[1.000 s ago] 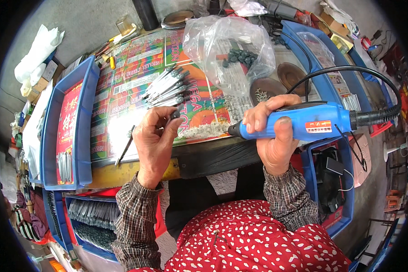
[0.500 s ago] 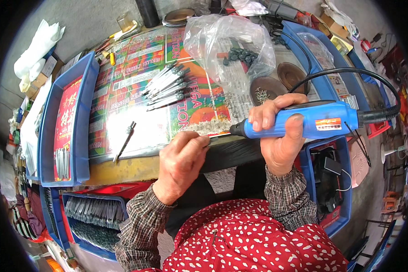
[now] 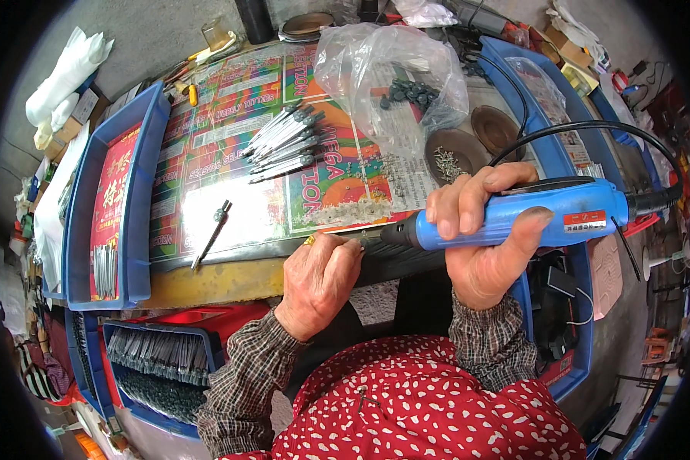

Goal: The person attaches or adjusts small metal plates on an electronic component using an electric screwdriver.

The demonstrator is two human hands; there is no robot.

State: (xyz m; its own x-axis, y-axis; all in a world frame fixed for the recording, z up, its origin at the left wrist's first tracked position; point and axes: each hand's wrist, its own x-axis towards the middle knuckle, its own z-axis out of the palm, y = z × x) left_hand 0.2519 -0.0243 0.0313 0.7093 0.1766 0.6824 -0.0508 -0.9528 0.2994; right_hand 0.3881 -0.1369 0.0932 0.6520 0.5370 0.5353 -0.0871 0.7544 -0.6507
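Observation:
My right hand is wrapped round a blue electric screwdriver with a black nose and a thick black cord. It is held level, nose pointing left. My left hand is closed in a pinch just left of that nose. Something small and shiny shows between the pinched fingertips and the nose; I cannot make out what it is. Beyond the hands lies a pile of thin silver rods with dark ends. A single dark rod lies apart from them, near the table's front edge.
A brown dish with small screws stands beside a second brown dish. A clear plastic bag lies at the back by dark knobs. Blue trays flank the table; a lower one holds many rods.
The screwdriver has shifted slightly right, and its nose now points at my left fingertips from a small distance. My left hand has moved a little right and down.

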